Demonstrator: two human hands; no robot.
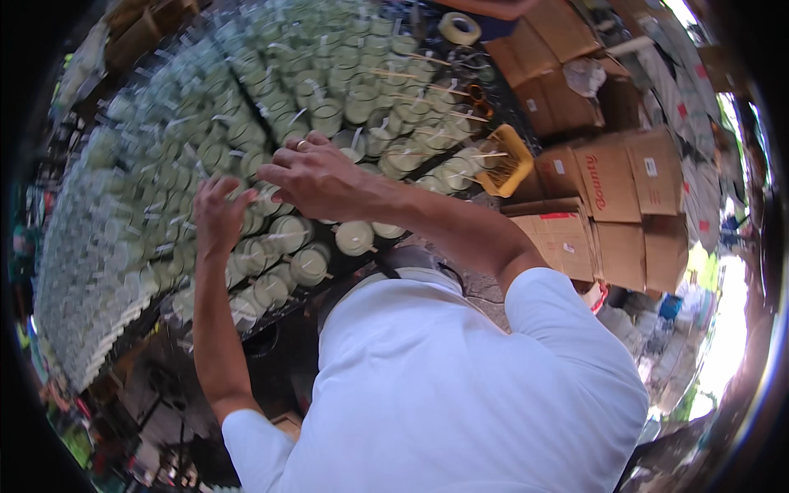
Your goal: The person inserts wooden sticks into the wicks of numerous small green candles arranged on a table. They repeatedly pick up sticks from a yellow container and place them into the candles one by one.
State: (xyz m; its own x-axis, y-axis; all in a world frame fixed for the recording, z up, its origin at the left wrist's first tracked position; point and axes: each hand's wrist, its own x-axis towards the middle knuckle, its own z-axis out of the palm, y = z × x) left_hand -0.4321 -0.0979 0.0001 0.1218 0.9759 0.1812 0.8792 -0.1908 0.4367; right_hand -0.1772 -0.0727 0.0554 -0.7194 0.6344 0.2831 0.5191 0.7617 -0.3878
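Observation:
Rows of glass jars filled with pale greenish-white wax [325, 119], most with a white wick sticking up, crowd the dark table. My left hand [219, 209] is over the near jars, its fingers bent and thumb drawn in. Close to its right, my right hand [316, 168], with a ring on one finger, reaches across the jars with its fingers curled down. Whatever lies between the fingertips of either hand is too small or hidden to make out. Nearer to me, a wax-filled jar [355, 237] stands by the table's front edge. Thin wooden sticks [427, 103] lie across several jars at the right.
A yellow plastic basket [511, 161] holding thin sticks sits at the table's right edge. Beyond it are a roll of tape [459, 29] and orange-handled scissors [480, 100]. Cardboard boxes [616, 177] are stacked on the right. Another person's arm [497, 6] shows at the top.

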